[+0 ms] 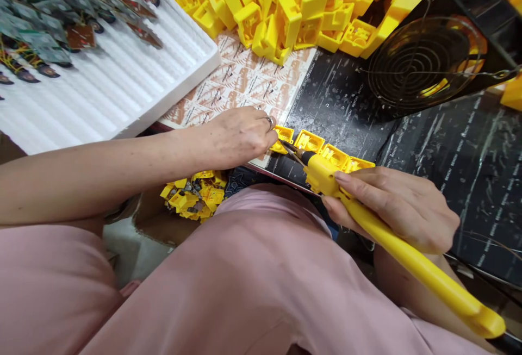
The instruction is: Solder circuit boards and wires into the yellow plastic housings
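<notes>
My right hand [397, 205] is wrapped round a long yellow soldering iron [411, 254], its metal tip pointing up-left at a row of small open yellow plastic housings [322, 151] on the dark table edge. My left hand [240, 135], with a ring on one finger, reaches across from the left, its fingers curled onto the leftmost housing [283, 136] right beside the iron's tip. What the fingertips pinch is hidden.
A big heap of yellow plastic housings [293, 7] fills the back. A white ribbed foam tray [122, 80] with several circuit boards lies at the left. A black fan with a wire guard [432, 56] stands at the right. More yellow parts [196, 194] sit below the table edge by my pink-clad lap.
</notes>
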`<state>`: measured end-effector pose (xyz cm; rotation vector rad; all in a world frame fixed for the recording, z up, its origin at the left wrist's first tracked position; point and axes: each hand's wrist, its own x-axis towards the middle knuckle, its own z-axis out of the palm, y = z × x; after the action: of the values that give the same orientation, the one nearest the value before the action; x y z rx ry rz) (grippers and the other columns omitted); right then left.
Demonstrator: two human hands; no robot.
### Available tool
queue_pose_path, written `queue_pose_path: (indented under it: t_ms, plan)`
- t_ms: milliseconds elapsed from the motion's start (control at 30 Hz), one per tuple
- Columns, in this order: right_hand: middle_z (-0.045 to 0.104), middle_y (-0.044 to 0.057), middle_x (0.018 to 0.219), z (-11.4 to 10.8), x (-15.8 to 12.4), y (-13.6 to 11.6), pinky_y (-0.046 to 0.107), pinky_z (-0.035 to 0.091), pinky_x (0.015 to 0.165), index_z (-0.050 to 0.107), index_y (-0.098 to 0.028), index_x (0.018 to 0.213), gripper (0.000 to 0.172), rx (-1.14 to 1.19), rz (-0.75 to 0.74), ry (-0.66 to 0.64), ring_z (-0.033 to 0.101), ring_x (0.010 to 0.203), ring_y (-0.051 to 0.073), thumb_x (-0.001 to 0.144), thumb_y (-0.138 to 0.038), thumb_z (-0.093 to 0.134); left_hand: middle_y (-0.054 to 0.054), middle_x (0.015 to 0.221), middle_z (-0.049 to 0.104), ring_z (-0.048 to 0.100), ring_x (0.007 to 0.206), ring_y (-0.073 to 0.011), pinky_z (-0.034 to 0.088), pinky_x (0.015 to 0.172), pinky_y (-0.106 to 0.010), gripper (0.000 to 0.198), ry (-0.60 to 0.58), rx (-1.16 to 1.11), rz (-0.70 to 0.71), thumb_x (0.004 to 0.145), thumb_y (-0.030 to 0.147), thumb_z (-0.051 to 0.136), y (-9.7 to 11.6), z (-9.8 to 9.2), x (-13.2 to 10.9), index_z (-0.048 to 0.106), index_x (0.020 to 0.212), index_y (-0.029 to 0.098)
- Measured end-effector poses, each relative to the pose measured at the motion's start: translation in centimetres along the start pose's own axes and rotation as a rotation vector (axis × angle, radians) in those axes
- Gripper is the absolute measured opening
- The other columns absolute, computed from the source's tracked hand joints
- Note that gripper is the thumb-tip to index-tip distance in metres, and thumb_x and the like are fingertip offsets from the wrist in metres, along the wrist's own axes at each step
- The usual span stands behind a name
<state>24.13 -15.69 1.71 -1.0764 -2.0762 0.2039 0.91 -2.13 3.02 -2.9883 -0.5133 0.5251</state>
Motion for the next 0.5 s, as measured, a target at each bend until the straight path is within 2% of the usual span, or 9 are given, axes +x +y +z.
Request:
queue_pose_path:
  t_ms: [133, 300, 500]
  plan:
    - [0.077, 0.002, 0.087, 0.1, -0.1, 0.7, 0.028, 0.061, 0.069, 0.062, -0.013, 0.133, 0.054, -0.005, -0.114, 0.042, 0.071, 0.073, 0.015, 0.083, -0.009, 0.08, -0.007, 0.072, 0.067, 0.062, 0.073, -0.0206, 0.04, 0.066, -0.03, 0.024, -0.044, 0.048, 0.004, 0.097, 0.005, 0.051, 0.1, -0.6, 0.3, 0.072, 0.087, 0.012]
    - [0.076, 0.001, 0.084, -0.2, -0.3, 0.8, 0.026, 0.06, 0.069, 0.064, -0.013, 0.13, 0.049, -0.017, -0.08, 0.015, 0.071, 0.071, 0.014, 0.084, -0.011, 0.08, -0.006, 0.071, 0.065, 0.062, 0.075, -0.0203, 0.041, 0.069, -0.03, 0.026, -0.005, 0.032, 0.023, 0.098, 0.005, 0.05, -0.1, -0.2, 0.2, 0.071, 0.084, 0.014]
    - [0.077, 0.002, 0.087, -0.3, -0.8, 0.5, 0.027, 0.061, 0.071, 0.062, -0.015, 0.135, 0.058, -0.016, -0.023, 0.011, 0.072, 0.073, 0.017, 0.08, -0.009, 0.082, -0.006, 0.08, 0.07, 0.064, 0.081, -0.0195, 0.044, 0.076, -0.031, 0.024, 0.066, 0.002, 0.059, 0.098, 0.007, 0.05, -0.8, 0.7, -0.1, 0.071, 0.09, 0.017]
